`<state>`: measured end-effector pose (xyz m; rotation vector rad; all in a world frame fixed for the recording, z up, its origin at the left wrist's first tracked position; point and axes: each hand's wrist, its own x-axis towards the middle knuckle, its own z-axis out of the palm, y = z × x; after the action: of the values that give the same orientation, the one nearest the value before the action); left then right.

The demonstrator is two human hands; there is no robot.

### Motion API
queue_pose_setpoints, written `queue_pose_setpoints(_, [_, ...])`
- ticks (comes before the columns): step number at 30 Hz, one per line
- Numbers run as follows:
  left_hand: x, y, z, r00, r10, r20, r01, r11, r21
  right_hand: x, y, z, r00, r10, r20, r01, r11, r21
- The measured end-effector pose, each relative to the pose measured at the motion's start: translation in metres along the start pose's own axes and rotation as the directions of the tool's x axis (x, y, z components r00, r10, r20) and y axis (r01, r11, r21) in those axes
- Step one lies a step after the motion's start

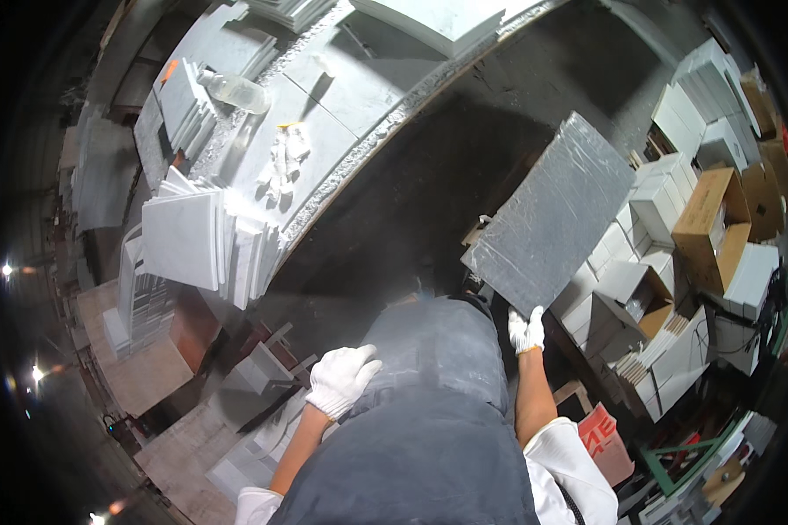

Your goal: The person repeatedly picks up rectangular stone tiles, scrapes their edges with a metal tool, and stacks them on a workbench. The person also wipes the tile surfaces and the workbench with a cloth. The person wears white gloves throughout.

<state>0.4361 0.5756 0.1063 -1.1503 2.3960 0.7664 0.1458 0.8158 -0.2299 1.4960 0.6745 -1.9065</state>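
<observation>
My left hand (343, 382), in a white knit glove, hangs beside my dark grey apron (429, 394). Its fingers are loosely bent and slightly apart, and I see nothing in them. On the other side, my right hand (526, 332), also in a white glove, grips the near corner of a grey rectangular slab (556, 214). The slab has a scratched, dusty face and tilts away from me to the upper right. Part of my right fingers is hidden at its edge, and what lies under the slab is mostly hidden too.
A workbench with white stone slabs (350, 83) curves across the upper left. It bears a plastic bottle (236, 91), crumpled white gloves (283, 162) and stacked thin tiles (184, 238). White boxes (661, 206) and an opened cardboard box (707, 232) crowd the right. Dark floor (394, 184) lies between.
</observation>
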Motion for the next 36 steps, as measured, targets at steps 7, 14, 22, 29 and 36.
queue_pose_setpoints(7, [0.035, 0.027, -0.009, 0.991, 0.124, 0.046, -0.127, 0.989, 0.076, 0.000, -0.012, -0.005, 0.994, 0.062, -0.086, -0.077, 0.979, -0.187])
queue_pose_setpoints(14, [0.045, 0.044, -0.004, 0.985, 0.171, -0.016, -0.168, 0.980, 0.105, 0.018, -0.051, -0.041, 0.929, -0.156, 0.336, 0.344, 0.030, -0.938])
queue_pose_setpoints(22, [0.045, 0.054, 0.008, 0.988, 0.150, -0.029, -0.146, 0.984, 0.105, -0.020, -0.110, 0.003, 0.779, -0.548, 0.305, 0.371, 0.011, -0.929])
queue_pose_setpoints(29, [0.053, 0.037, 0.003, 0.977, 0.205, -0.060, -0.202, 0.978, 0.048, -0.070, -0.101, 0.084, 0.637, -0.405, 0.656, 0.357, -0.600, -0.716])
queue_pose_setpoints(36, [0.081, -0.008, -0.036, 0.980, 0.197, -0.026, -0.195, 0.978, 0.069, -0.062, -0.019, 0.101, 0.699, -0.339, 0.629, 0.212, -0.742, -0.636])
